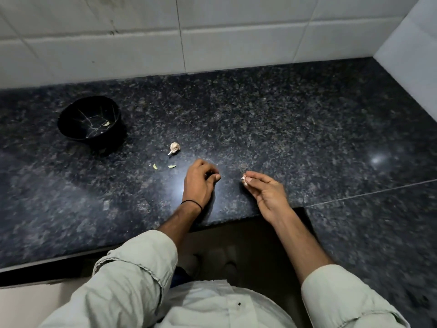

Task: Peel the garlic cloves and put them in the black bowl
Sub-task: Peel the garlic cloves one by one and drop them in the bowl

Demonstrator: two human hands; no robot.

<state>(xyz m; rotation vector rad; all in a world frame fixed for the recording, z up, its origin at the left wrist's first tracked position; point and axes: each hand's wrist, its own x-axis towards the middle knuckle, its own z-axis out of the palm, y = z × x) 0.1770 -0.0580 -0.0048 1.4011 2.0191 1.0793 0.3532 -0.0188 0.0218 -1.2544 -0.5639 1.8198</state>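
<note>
Past your pale sleeves point(132, 275), your right hand point(264, 192) pinches a garlic clove point(244, 180) at its fingertips, your left hand point(198, 183) is curled and I cannot tell if it holds anything, and the black bowl point(75, 119) sits well off to the left, nearer your left hand.

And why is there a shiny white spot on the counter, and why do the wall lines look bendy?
Head view: the spot is a light's glare on the polished counter, with a softer one beside the left hand; the wide-angle lens bends the wall tiles' lines; the frame's edges look blurred.
</note>
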